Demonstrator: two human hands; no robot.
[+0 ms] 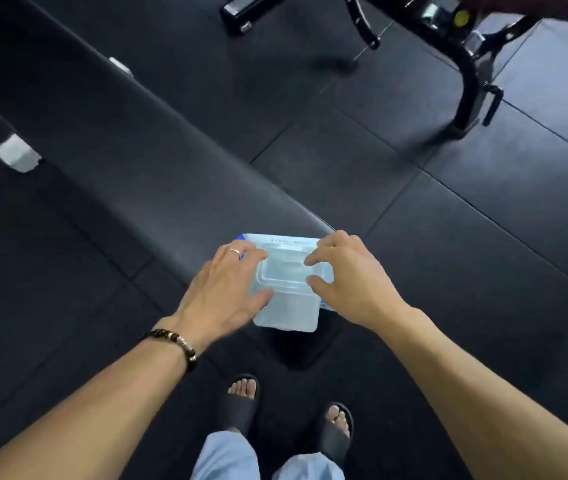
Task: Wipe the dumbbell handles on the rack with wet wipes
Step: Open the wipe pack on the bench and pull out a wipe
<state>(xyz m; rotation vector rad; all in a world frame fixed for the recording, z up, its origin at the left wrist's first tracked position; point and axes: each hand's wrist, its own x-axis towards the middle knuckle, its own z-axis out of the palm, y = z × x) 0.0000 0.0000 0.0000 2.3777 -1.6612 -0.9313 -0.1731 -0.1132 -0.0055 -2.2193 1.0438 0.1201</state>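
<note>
A pale blue pack of wet wipes [284,245] lies on the near end of a long black padded bench [130,161]. Its clear plastic lid [289,315] is flipped open toward me. My left hand [223,289] rests on the pack's left side, fingers laid on top and thumb by the lid hinge. My right hand [352,271] is at the pack's right side, with forefinger and thumb spread apart over the opening and no wipe visible between them. No dumbbells or rack are in view.
Dark rubber floor tiles [431,220] surround the bench. A black machine frame [473,74] stands at the upper right. A small white object [17,154] shows at the bench's left. My feet in black slides [241,400] stand just before the bench end.
</note>
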